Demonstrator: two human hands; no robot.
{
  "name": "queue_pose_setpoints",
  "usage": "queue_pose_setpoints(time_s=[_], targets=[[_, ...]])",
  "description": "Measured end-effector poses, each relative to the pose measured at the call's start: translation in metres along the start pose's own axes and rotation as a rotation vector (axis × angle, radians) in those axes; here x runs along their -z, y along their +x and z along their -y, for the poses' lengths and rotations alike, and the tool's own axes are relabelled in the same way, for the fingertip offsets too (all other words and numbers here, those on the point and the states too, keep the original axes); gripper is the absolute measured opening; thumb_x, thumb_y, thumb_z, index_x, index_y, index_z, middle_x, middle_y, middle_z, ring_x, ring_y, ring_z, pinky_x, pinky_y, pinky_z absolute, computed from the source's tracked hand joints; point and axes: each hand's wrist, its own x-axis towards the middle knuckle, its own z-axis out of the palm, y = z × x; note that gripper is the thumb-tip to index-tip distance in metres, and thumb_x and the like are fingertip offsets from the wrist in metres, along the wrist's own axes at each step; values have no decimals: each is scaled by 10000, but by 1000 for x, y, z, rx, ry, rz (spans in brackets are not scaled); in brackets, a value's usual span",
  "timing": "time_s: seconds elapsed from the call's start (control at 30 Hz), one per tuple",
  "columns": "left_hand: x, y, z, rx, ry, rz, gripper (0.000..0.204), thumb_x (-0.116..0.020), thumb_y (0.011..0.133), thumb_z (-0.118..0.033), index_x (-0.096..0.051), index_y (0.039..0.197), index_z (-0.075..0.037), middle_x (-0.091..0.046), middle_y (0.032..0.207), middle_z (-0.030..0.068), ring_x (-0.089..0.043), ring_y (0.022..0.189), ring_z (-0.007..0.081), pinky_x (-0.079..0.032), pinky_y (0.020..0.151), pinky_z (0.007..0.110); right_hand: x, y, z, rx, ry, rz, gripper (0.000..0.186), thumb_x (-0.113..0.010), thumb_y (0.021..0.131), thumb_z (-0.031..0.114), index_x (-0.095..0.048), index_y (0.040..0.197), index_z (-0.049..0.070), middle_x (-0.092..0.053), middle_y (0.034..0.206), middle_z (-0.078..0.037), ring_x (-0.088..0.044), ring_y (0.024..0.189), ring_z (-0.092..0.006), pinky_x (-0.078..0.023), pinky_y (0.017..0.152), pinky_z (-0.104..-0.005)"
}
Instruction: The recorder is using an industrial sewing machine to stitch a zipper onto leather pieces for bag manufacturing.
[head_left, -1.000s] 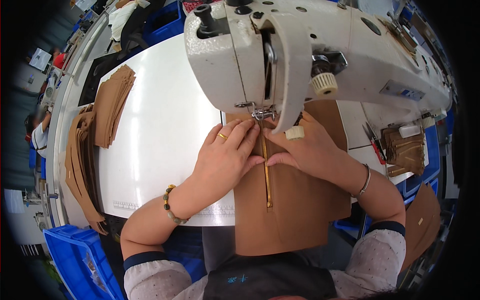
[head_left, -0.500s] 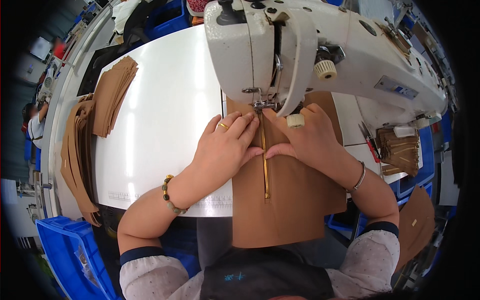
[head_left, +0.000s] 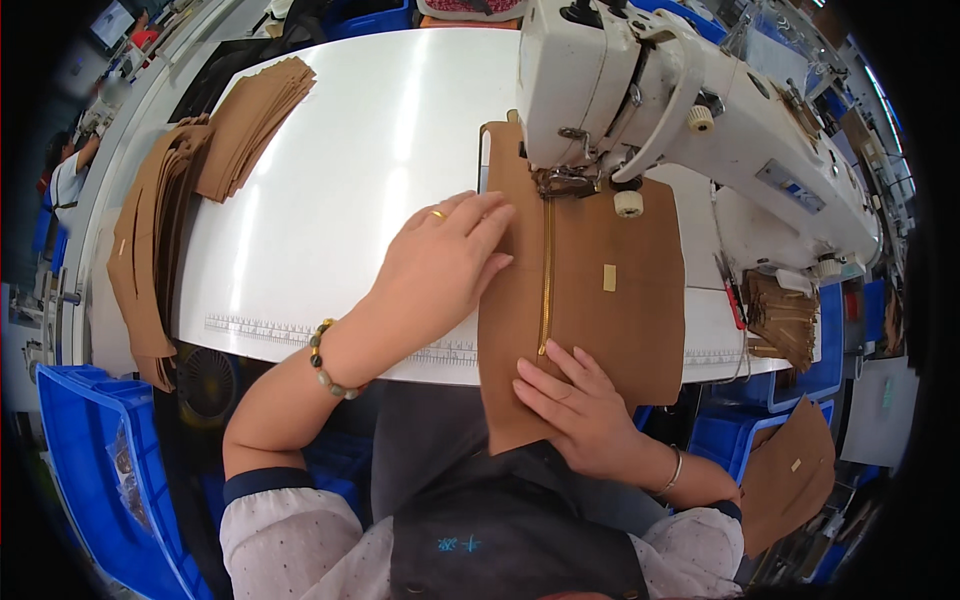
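A brown panel (head_left: pixel 630 330) lies under the sewing machine (head_left: pixel 590 90), its near end hanging past the table edge. Down its length runs a gold-toothed zipper (head_left: pixel 546 270), whose upper part reaches the presser foot (head_left: pixel 568 183). My left hand (head_left: pixel 445 250) rests at the panel's left edge, fingers extended and thumb apart. Lower down, my right hand (head_left: pixel 590 415) lies on the panel with spread fingers, just below the zipper's near end. Neither hand grips anything visible. A small beige tag (head_left: pixel 610 278) sits on the panel right of the zipper.
Stacks of brown pieces (head_left: pixel 255 125) lie on the white table (head_left: pixel 350 200) at the left. Red-handled snips (head_left: pixel 734 300) and a bundle of zippered pieces (head_left: pixel 780 320) are at the right. Blue bins (head_left: pixel 95 440) stand below on both sides.
My right hand has come down from beside the presser foot to the panel's near end. My left hand has shifted to the panel's left edge. The panel is turned, uncovering the beige tag.
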Motion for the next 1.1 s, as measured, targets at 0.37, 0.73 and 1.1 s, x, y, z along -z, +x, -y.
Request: queue_pose_setpoints(time_s=[0.37,0.73,1.1], targets=[[2,-61,-38,-261,-157,-170,282,-786,760,-113,-740,1031,-54,-727,1073,55,-703,985,218,-582,794,326,3,-32,-19,-493,1030,-304,382,-503,1099,244,-524,797,11,-430,682,6,-373,649,-117,-309,592,-319],[-11,-63,-48,-250,-193,-155,247,-760,722,-132,-740,962,-76,-716,988,32,-699,943,194,-577,744,310,5,-33,-18,-538,1053,-307,399,-523,1083,252,-494,760,19,-435,683,22,-370,661,-101,-292,591,-314],[-7,-61,-58,-107,-238,-136,270,-830,693,-125,-736,943,-90,-693,930,17,-676,849,187,-566,686,298,4,-35,-18,-524,1149,-378,315,-521,1083,232,-608,940,-34,-563,822,-2,-469,766,-106,-377,685,-293]])
